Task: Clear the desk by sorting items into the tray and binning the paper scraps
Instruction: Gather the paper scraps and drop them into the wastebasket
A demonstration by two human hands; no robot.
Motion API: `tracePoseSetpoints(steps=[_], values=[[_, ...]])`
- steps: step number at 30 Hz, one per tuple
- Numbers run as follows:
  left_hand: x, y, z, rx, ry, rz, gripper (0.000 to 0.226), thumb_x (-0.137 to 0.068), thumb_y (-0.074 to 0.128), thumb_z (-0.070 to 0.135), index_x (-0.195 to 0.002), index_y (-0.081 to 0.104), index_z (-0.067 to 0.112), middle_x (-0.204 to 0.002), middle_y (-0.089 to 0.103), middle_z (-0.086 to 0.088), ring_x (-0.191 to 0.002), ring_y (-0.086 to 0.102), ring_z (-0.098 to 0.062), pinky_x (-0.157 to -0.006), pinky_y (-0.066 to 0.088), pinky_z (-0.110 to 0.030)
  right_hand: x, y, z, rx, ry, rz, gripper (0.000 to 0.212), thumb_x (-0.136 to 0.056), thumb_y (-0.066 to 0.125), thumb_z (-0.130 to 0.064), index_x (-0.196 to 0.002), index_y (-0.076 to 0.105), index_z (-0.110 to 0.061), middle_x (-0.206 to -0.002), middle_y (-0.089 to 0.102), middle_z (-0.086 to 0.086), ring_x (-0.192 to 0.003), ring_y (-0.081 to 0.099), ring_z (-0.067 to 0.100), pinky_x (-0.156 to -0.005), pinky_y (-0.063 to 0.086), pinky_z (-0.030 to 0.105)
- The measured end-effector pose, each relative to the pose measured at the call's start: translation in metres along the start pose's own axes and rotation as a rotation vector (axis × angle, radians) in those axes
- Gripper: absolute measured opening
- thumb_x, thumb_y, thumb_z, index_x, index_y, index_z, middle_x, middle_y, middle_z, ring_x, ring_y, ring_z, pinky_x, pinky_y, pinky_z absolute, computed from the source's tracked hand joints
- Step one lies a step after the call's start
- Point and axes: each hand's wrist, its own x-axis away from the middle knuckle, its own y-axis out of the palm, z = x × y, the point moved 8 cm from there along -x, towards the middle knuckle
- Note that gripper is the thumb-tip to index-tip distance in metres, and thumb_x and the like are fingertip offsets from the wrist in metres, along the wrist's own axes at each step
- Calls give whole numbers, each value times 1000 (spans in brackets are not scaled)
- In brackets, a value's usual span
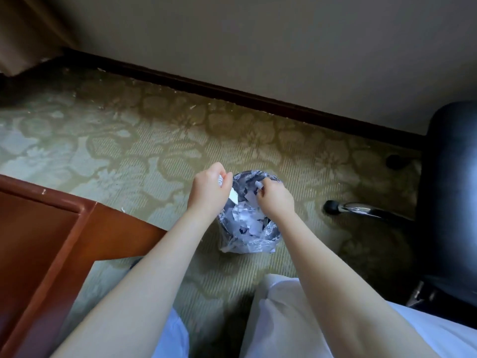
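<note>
Gripping paper scraps (233, 197) above the bin (268, 233), curled fingers (226, 177) of left hand (209, 188) and right hand (275, 200).

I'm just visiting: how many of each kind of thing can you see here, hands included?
Hands: 2, the left hand and the right hand, each holding paper scraps over the bin
Bin: 1
Desk: 1
Chair: 1
Total: 5; the paper scraps are too many to count.
</note>
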Motion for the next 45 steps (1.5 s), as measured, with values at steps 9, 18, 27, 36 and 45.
tracePoseSetpoints(steps=[9, 18, 27, 36, 45], values=[[-17, 19, -1, -64, 67, -52, 20, -93, 51, 23, -77, 45, 10, -58, 37, 4, -58, 38, -24, -49, 25, -28, -14, 72, 21, 205, -44, -329, 49, -96, 45, -37, -137, 34, -13, -133, 44, 11, -118, 44, 33, -89, 43, 45], [-25, 68, 4, -303, 111, -193, 22, -96, 43, 25, -93, 53, 6, -80, 56, -11, -66, 47, -27, -52, 30, -28, -9, 8, 29, 107, -89, -212, 44, -93, 48, -30, -134, 43, -16, -132, 47, 4, -120, 44, 29, -91, 47, 42], [-34, 136, -13, -442, -4, -398, 28, -97, 42, 30, -110, 49, 5, -112, 57, -13, -98, 56, -33, -71, 46, -39, 9, 3, 42, 154, -85, -190, 44, -94, 45, -32, -135, 42, -17, -134, 45, 4, -121, 42, 27, -93, 44, 41], [-25, 158, -27, -433, -28, -595, 49, -95, 44, 34, -137, 35, 10, -141, 37, -10, -128, 37, -31, -102, 39, -45, 9, -6, 43, 129, -75, -180, 44, -93, 47, -32, -134, 43, -16, -134, 46, 4, -122, 41, 28, -93, 42, 40], [-6, 93, 6, -430, 51, -536, 47, -94, 47, 31, -135, 37, 9, -142, 37, -8, -131, 32, -28, -106, 36, -44, 18, -47, 12, 157, -94, -136, 40, -93, 46, -32, -130, 46, -16, -130, 48, 4, -117, 43, 28, -90, 44, 42]])
